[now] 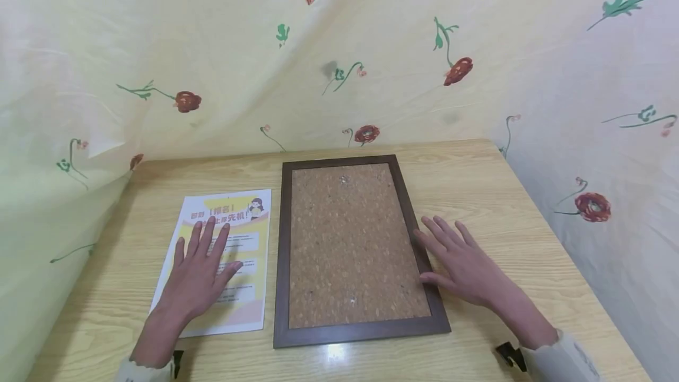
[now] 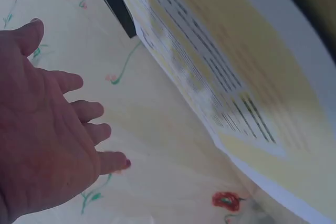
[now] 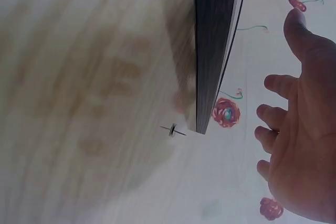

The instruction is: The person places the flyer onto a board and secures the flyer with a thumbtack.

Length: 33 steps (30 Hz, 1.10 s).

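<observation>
My left hand [image 1: 196,276] is spread above a printed poster [image 1: 249,314], palm down and holding nothing. The poster has a yellow and pink design with Chinese lettering and a cartoon figure at its top right. To its right lies a dark brown frame [image 1: 361,330] around a speckled, cork-like panel [image 1: 355,246]. By the frame's right side is my right hand [image 1: 464,267], fingers extended and overlapping the edge in the head view. In the right wrist view that hand [image 3: 304,135] appears apart from the frame's side [image 3: 214,45]. Both palms look bare.
The frame and poster lie on a light wood-grain table [image 1: 493,211]. A cream cloth with red flowers [image 1: 228,46] hangs behind and along both sides. The right wrist view shows a small dark cross-shaped mark [image 3: 172,129] on the tabletop beside the frame.
</observation>
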Motion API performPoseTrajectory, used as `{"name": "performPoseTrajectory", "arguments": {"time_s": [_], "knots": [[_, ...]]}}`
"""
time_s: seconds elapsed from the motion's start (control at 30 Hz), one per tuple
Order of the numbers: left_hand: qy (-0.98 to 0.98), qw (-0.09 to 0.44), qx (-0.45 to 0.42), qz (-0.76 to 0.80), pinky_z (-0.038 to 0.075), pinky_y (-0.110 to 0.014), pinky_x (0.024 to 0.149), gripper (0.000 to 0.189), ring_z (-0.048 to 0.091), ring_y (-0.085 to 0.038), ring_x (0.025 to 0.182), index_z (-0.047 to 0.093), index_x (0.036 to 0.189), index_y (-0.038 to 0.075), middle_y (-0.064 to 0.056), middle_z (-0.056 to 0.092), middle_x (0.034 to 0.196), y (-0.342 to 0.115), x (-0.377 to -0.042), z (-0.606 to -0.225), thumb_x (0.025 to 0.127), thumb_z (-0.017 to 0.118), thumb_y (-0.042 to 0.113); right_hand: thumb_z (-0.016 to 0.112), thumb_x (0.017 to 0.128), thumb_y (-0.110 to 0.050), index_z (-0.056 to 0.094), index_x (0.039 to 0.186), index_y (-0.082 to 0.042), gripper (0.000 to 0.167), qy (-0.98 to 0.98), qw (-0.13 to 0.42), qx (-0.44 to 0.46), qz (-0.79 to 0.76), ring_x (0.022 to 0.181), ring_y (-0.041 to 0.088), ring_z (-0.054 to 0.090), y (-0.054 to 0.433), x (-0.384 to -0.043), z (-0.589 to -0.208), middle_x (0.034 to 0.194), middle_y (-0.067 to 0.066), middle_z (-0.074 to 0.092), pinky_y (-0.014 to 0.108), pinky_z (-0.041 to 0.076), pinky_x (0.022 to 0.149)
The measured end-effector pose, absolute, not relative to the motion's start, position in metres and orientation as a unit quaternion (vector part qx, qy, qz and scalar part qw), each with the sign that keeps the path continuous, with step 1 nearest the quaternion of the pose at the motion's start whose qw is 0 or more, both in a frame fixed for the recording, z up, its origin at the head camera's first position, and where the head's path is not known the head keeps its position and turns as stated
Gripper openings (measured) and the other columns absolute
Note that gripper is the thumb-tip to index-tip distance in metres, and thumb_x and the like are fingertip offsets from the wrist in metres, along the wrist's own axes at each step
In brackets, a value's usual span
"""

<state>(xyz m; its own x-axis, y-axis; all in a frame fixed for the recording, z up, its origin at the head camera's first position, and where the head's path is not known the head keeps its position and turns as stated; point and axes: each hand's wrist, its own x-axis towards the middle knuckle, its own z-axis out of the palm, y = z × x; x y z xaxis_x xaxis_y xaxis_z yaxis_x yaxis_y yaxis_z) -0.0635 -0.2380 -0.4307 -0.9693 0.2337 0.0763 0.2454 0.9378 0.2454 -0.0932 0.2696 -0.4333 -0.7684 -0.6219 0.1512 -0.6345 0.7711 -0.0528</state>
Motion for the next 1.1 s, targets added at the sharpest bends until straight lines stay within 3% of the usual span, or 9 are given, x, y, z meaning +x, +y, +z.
{"name": "performPoseTrajectory", "arguments": {"time_s": [0.3,0.5,0.73,1.0,1.1], "knots": [[-0.987,-0.008,-0.065,-0.147,0.002,-0.073,0.108,0.077,0.002,-0.053,0.144,0.018,0.156,-0.001,-0.031,0.006,0.159,-0.259,-0.055,-0.434,0.103,0.043,0.050,0.065,0.087,-0.058,0.042,0.149,-0.007,0.083,-0.939,0.061,0.335,0.042,0.141,0.041,0.029,0.268,-0.077,-0.435,0.156,0.020,0.033,0.054,0.007,0.118],[-0.986,-0.049,-0.029,-0.160,0.004,-0.077,0.104,0.082,0.002,-0.059,0.140,0.014,0.155,-0.004,-0.036,0.003,0.157,-0.268,-0.049,-0.434,0.102,0.042,0.052,0.064,0.085,-0.063,0.044,0.147,-0.007,0.086,-0.939,0.059,0.336,0.040,0.140,0.041,0.031,0.268,-0.070,-0.437,0.154,0.020,0.036,0.059,0.019,0.113],[-0.980,-0.093,0.015,-0.175,0.005,-0.079,0.100,0.092,0.003,-0.065,0.134,0.010,0.155,-0.005,-0.040,0.000,0.154,-0.280,-0.042,-0.435,0.098,0.043,0.060,0.061,0.084,-0.068,0.045,0.146,-0.004,0.090,-0.937,0.064,0.342,0.040,0.139,0.041,0.034,0.267,-0.062,-0.441,0.153,0.020,0.037,0.047,-0.001,0.119],[-0.968,-0.149,0.088,-0.180,0.020,-0.083,0.092,0.116,0.011,-0.071,0.126,0.000,0.149,-0.016,-0.047,-0.001,0.147,-0.288,-0.039,-0.434,0.089,0.049,0.072,0.060,0.082,-0.072,0.044,0.146,-0.001,0.096,-0.938,0.059,0.339,0.041,0.137,0.042,0.036,0.267,-0.058,-0.445,0.152,0.021,0.039,0.060,0.020,0.112],[-0.961,-0.170,0.119,-0.185,0.025,-0.084,0.086,0.121,0.019,-0.074,0.118,0.002,0.146,-0.019,-0.049,0.005,0.142,-0.291,-0.038,-0.433,0.086,0.052,0.074,0.059,0.081,-0.074,0.043,0.146,0.000,0.099,-0.940,0.053,0.335,0.041,0.137,0.041,0.036,0.267,-0.057,-0.446,0.152,0.021,0.039,0.062,0.024,0.108]]}}
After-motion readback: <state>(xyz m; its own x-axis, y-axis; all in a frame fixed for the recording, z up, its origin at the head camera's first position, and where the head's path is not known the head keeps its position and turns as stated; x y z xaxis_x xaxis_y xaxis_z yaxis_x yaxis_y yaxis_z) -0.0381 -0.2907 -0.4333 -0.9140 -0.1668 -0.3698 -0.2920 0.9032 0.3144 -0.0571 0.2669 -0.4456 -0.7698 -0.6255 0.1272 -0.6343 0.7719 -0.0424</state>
